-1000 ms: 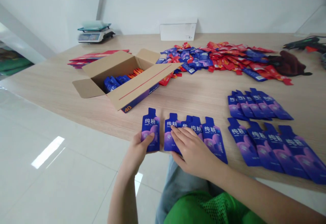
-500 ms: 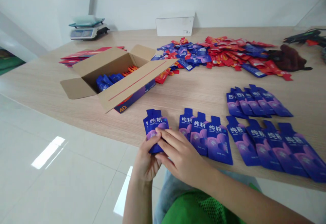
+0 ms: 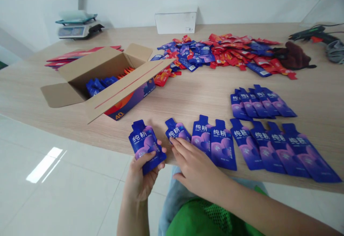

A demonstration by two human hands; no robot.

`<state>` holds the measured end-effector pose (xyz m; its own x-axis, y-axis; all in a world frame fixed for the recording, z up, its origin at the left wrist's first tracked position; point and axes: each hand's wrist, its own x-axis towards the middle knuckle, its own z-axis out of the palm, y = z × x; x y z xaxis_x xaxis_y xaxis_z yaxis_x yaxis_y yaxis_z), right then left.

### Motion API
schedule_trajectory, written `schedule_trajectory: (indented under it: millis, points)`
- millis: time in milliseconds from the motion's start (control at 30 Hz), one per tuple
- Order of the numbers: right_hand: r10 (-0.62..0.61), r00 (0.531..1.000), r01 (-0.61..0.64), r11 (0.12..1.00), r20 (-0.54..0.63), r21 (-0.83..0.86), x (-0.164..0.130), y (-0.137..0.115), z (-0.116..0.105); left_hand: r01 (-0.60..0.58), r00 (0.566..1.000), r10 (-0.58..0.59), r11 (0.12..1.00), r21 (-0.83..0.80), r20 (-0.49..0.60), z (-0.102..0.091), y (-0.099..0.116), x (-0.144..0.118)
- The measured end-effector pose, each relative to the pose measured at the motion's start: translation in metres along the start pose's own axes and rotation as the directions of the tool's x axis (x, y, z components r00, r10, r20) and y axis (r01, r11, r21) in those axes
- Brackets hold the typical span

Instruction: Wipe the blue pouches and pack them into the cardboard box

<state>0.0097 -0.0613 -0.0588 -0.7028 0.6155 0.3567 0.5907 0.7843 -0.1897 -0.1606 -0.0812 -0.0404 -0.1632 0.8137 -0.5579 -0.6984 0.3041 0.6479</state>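
My left hand (image 3: 141, 173) grips a small stack of blue-purple spouted pouches (image 3: 144, 143) at the table's near edge. My right hand (image 3: 195, 166) lies flat with its fingertips on a loose pouch (image 3: 176, 131) just to the right. Beside that pouch lie two more pouches (image 3: 213, 141), side by side. Further right, a fanned row of pouches (image 3: 279, 148) lies near the edge, and a second fanned row (image 3: 259, 101) lies behind it.
An open cardboard box (image 3: 107, 75) with blue and orange pouches inside stands at the left. A heap of red and blue pouches (image 3: 223, 53) lies behind, with a white box (image 3: 176, 22), a scale (image 3: 76, 28), a glue gun (image 3: 309, 34) and a dark cloth (image 3: 294, 58).
My left hand pulled the stacked pouches left and toward me, off the table edge. My right hand left that stack and slid onto another pouch in the row.
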Motion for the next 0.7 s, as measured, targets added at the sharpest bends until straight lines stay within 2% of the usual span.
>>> schedule_trajectory:
  millis: [200, 333, 467, 533, 633, 700]
  points:
    - [-0.022, 1.0, 0.023, 0.998, 0.02, -0.062, -0.005, -0.004, 0.001, -0.103, 0.993, 0.105, 0.994, 0.048, -0.053, -0.003, 0.001, -0.009]
    - [-0.091, 0.996, 0.092, 0.994, 0.007, -0.053, -0.005, -0.003, -0.003, -0.099, 0.994, 0.103, 0.991, 0.091, -0.046, -0.005, -0.003, -0.013]
    - [-0.091, 0.996, 0.089, 0.992, -0.018, -0.089, -0.005, -0.01, -0.004, -0.123, 0.991, 0.128, 0.985, 0.121, -0.035, -0.005, -0.005, -0.015]
    - [-0.03, 0.999, 0.027, 0.994, -0.028, -0.11, -0.004, -0.013, -0.003, -0.148, 0.987, 0.155, 0.981, 0.122, -0.043, -0.006, -0.003, -0.017]
    - [0.136, 0.99, -0.139, 0.979, -0.031, -0.149, -0.005, -0.013, 0.0, -0.174, 0.982, 0.183, 0.976, 0.133, -0.055, -0.01, 0.002, -0.022]
    - [0.161, 0.987, -0.161, 0.976, -0.012, -0.148, -0.006, -0.011, 0.002, -0.187, 0.977, 0.199, 0.971, 0.148, -0.069, -0.014, 0.006, -0.025]
